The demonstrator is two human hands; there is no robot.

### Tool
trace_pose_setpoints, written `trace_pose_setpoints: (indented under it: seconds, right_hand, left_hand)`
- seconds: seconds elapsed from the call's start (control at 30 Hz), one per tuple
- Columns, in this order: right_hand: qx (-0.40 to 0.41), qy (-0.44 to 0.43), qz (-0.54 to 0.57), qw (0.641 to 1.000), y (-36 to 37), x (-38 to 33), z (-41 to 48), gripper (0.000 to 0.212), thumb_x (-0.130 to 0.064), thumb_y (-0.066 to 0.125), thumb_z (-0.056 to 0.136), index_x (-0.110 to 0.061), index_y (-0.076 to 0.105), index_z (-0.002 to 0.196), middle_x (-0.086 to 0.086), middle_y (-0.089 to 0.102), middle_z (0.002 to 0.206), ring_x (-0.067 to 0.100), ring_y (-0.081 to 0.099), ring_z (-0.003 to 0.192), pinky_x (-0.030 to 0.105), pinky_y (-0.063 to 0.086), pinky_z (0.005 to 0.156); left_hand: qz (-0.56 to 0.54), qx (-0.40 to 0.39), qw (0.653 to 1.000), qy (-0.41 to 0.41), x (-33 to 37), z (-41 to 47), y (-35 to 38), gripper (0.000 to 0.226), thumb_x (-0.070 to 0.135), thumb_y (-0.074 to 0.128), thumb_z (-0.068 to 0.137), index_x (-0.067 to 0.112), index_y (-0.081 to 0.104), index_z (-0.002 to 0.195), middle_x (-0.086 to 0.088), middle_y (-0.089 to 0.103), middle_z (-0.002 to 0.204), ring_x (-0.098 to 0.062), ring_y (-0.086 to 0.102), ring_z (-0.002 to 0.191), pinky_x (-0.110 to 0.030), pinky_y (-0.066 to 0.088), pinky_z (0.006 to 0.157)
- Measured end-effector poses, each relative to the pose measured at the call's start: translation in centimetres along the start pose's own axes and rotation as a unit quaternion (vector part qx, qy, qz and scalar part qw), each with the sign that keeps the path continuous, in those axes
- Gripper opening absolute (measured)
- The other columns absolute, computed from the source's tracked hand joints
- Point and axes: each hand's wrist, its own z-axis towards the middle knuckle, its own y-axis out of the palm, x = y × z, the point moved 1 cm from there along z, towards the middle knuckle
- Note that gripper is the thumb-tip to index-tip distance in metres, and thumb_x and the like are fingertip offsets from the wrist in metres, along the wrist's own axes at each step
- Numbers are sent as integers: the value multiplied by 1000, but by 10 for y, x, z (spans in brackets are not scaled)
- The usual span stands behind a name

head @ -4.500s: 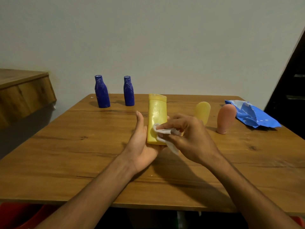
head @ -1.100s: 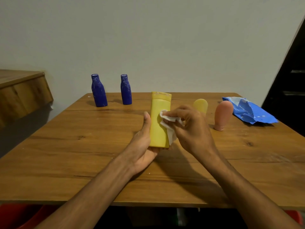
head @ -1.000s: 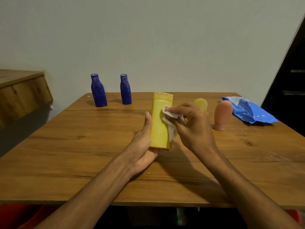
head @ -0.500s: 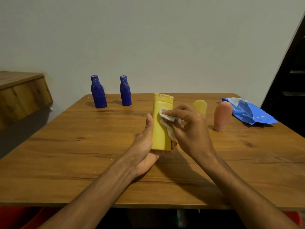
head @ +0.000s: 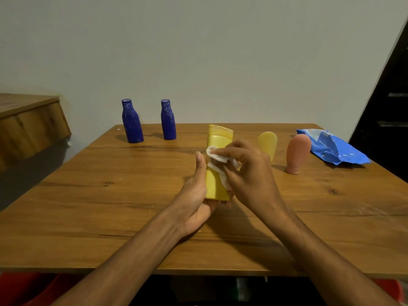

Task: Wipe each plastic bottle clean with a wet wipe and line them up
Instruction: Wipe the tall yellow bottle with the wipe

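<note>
My left hand (head: 196, 195) grips a tall yellow bottle (head: 217, 142) from below and behind, thumb up its left side, above the middle of the wooden table (head: 110, 206). My right hand (head: 249, 173) pinches a white wet wipe (head: 217, 159) and presses it on the bottle's front. Two dark blue bottles (head: 131, 121) (head: 168, 120) stand side by side at the table's far left. A pale yellow bottle (head: 268, 143) and a pink bottle (head: 297, 153) stand upside down on their caps at the right, the yellow one partly hidden by my right hand.
A blue wet-wipe pack (head: 331, 146) lies at the far right of the table. A wooden ledge (head: 28, 120) juts out at the left beside the table. Red objects (head: 26, 288) sit below the table's near edge. A dark doorway (head: 388, 107) is at the right.
My right hand has slid the wipe from the bottle's lower part up to its upper front. The bottle has turned slightly in my left hand. The other bottles have stayed put.
</note>
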Motion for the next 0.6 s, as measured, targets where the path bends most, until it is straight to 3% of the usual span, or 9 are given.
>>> trace_pose_setpoints:
  seconds: [0.1, 0.33, 0.5, 0.6]
  right_hand:
    - [3, 2, -7, 1000, 2, -1, -1, 27, -16, 72, 81, -16, 70, 108, -2, 63, 100, 13, 57, 93, 39, 53, 76]
    - [-86, -43, -23, 995, 7, -9, -15, 23, -22, 72, 81, -20, 72, 104, -6, 64, 91, 5, 56, 81, 36, 51, 72]
    - [-152, -34, -32, 987, 8, -9, -12, 26, -19, 73, 81, -20, 71, 107, -4, 64, 99, 2, 56, 88, 13, 44, 75]
    - [-159, -24, -23, 987, 6, -8, -12, 26, -19, 73, 81, -20, 71, 107, -6, 64, 99, 1, 57, 87, 10, 43, 72]
  left_hand:
    - [3, 3, 1000, -5, -1, 0, -1, 59, 66, 32, 90, 23, 64, 115, -20, 68, 119, -37, 59, 118, -59, 37, 107]
    - [-55, -2, 998, -14, 5, 5, -8, 86, 76, 31, 86, 7, 53, 131, -29, 59, 130, -40, 58, 122, -62, 40, 106]
    - [-117, 23, 993, -17, 7, 4, -11, 86, 76, 37, 84, 7, 54, 131, -23, 62, 127, -36, 60, 119, -49, 52, 95]
    - [-115, 25, 993, -17, 7, 3, -10, 86, 76, 37, 84, 6, 53, 132, -25, 59, 132, -37, 58, 122, -48, 51, 97]
